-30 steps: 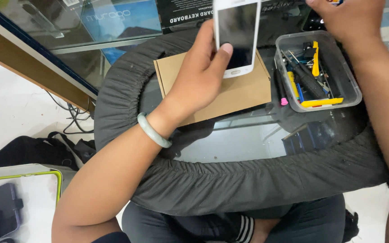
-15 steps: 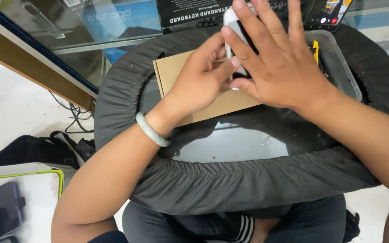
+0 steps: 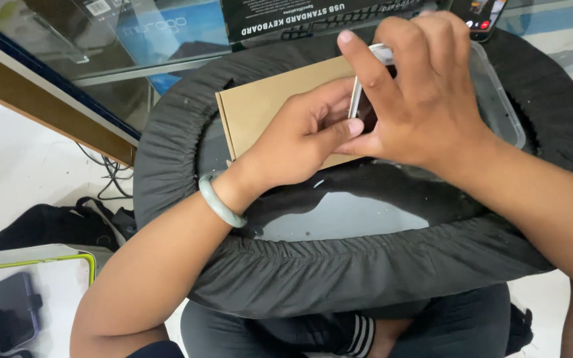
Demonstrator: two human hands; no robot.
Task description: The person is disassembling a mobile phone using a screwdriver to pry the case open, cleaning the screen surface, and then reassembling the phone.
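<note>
Gripping a white smartphone (image 3: 364,99) from its left edge, the left hand (image 3: 300,136), a pale green bangle (image 3: 219,202) on its wrist, holds it above a brown cardboard box (image 3: 260,106); the right hand (image 3: 426,93) closes its fingers over the phone's top, beside a clear plastic tray (image 3: 502,109).

An electronics shop is suggested: glass display case (image 3: 134,40) far left, boxed keyboard (image 3: 313,16) behind.

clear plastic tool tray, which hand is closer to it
Right. The right hand lies over the clear plastic tool tray; the left hand is off to its left, above the cardboard box.
</note>
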